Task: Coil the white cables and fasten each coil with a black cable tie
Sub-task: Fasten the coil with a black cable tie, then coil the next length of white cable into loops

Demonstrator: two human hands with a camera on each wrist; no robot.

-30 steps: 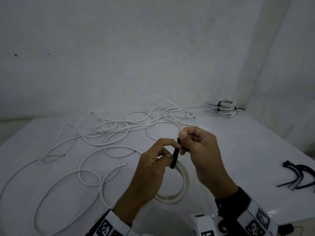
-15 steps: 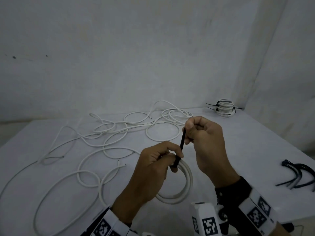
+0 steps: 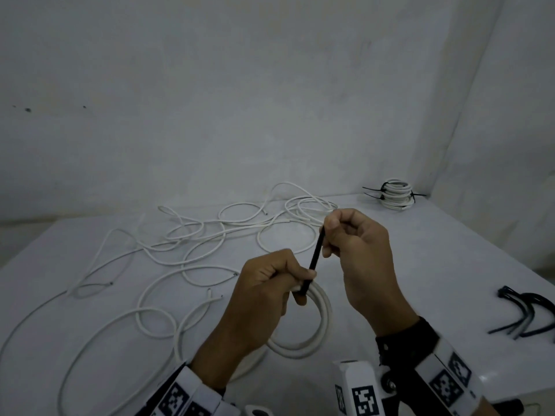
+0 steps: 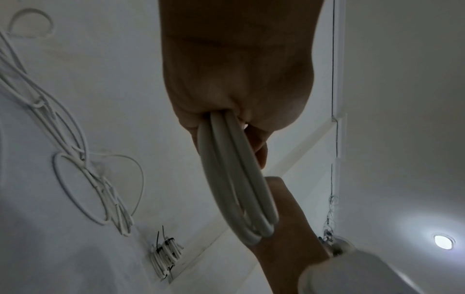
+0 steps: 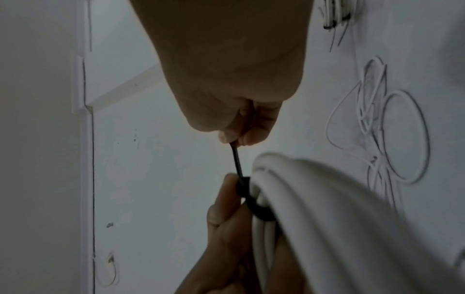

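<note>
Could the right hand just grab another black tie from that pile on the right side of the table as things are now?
Probably not yet. The right hand is pinching the tail of the black tie looped round the coil that the left hand grips. The spare ties lie in the open with nothing in the way, so once it lets go, likely yes.

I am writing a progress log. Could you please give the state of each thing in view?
left hand: grips the coil
right hand: pinches the tie's tail
coil: wound, tie looped around it
black cable tie: tail taut
finished coils: tied
loose white cables: uncoiled
spare ties: unused
</note>
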